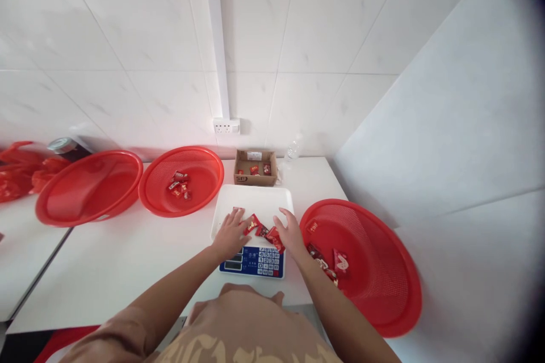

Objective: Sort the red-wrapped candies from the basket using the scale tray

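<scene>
Several small red wrapped candies (262, 230) lie in a loose row on the white tray of a digital scale (255, 195). My left hand (232, 233) rests over the left end of the row, fingers spread and touching the packets there. At the row's right end my right hand (291, 231) is held with thumb and fingers apart, close against a red packet. Whether it touches that packet I cannot tell. The blue keypad and display panel (251, 262) of the scale faces me, partly covered by my left wrist.
To the right stands a large red basket (383, 272) with some packets inside. A red basket (200, 181) holding several packets and another red basket (91, 187) are on the left. Behind the scale are a small cardboard box (255, 180) with packets and a clear plastic bottle (294, 146).
</scene>
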`<state>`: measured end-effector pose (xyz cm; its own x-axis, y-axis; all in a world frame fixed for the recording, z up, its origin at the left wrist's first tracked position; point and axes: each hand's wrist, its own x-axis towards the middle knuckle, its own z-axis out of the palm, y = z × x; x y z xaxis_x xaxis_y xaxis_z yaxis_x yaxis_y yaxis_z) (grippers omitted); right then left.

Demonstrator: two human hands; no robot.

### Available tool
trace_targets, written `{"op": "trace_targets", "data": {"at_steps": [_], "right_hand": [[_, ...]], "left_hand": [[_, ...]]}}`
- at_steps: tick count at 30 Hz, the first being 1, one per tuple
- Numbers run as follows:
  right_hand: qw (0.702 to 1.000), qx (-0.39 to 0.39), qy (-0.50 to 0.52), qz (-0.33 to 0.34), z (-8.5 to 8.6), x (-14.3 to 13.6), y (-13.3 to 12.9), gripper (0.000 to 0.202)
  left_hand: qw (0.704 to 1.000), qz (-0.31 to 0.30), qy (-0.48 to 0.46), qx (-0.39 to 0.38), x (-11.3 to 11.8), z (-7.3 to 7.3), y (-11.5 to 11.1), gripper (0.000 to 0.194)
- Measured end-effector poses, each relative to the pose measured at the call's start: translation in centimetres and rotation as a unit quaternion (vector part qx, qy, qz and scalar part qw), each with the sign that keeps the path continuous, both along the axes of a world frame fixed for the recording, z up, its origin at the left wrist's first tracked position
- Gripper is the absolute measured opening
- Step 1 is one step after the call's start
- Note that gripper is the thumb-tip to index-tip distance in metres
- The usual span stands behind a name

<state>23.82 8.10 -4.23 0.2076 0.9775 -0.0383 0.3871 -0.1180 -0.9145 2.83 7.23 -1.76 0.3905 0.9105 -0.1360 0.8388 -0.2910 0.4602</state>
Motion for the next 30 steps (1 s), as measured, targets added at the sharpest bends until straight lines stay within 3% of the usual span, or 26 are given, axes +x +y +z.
{"op": "trace_targets", "data": {"at_steps": [3, 8, 14, 16, 21, 23, 26, 28, 30], "right_hand": [[0.984, 0.049, -0.156, 0.075, -0.4, 0.4, -2.3, 0.032], [0.945, 0.023, -0.289, 0.151, -1.0, 1.2, -4.5, 0.038], [0.947, 0.023, -0.307, 0.091, -1.3, 0.9, -1.4, 0.037], [0.954, 0.037, -0.281, 0.098, -1.6, 0.1, -0.6, 0.038], [0.964, 0.099, -0.214, 0.124, -2.1, -0.4, -1.4, 0.04], [0.968, 0.113, -0.209, 0.085, -2.0, 1.1, -2.3, 0.039], [0.971, 0.1, -0.216, -0.005, -1.8, 5.6, -3.9, 0.039], [0.969, 0.043, -0.234, -0.067, -2.1, 9.4, -5.1, 0.041], [0.956, -0.063, -0.258, -0.121, -3.0, 12.8, -6.4, 0.045]], "left_hand": [[0.996, -0.082, 0.041, 0.021, 0.5, -0.7, -1.1, 0.055], [0.983, -0.153, 0.09, 0.037, 0.7, -1.5, -1.8, 0.058], [0.977, -0.187, 0.089, 0.045, 1.1, -1.6, -2.0, 0.051], [0.975, -0.199, 0.086, 0.044, 1.5, -1.5, -2.0, 0.052], [0.974, -0.204, 0.092, 0.036, 1.8, -1.4, -1.9, 0.058], [0.974, -0.203, 0.094, 0.039, 1.4, -1.6, -1.8, 0.057], [0.975, -0.2, 0.083, 0.054, 0.3, -2.3, -2.2, 0.055], [0.977, -0.19, 0.073, 0.069, -0.5, -2.8, -2.7, 0.054], [0.979, -0.173, 0.066, 0.084, -1.0, -3.0, -3.3, 0.054]]}}
